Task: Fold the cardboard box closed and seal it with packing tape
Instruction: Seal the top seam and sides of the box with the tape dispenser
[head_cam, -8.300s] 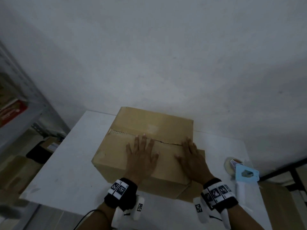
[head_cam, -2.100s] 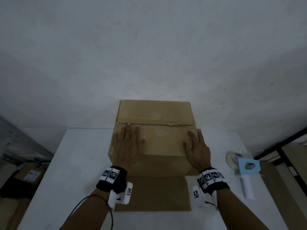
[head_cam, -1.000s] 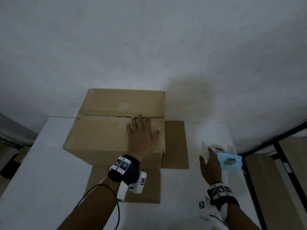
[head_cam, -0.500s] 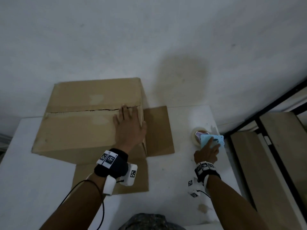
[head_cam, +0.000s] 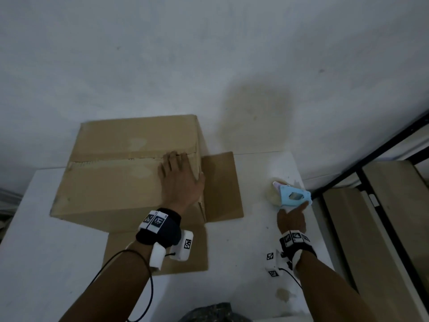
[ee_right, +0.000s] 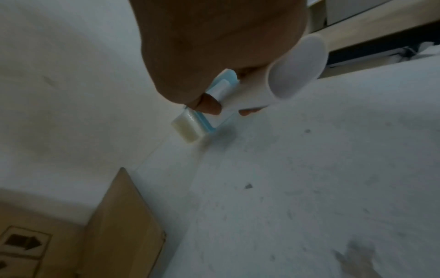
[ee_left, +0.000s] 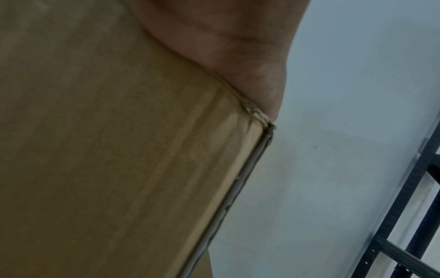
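left hand [head_cam: 180,182] presses box [head_cam: 111,180] flaps; right hand [head_cam: 291,218] grips tape dispenser [head_cam: 293,196]

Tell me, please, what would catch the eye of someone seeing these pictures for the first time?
First the big cardboard box on the white table, its top flaps folded shut and held down by the left hand pressed flat near the seam at the right end. Next, at the table's right edge, the right hand grips the white handle of the pale blue tape dispenser. Two loose box flaps lie flat on the table.
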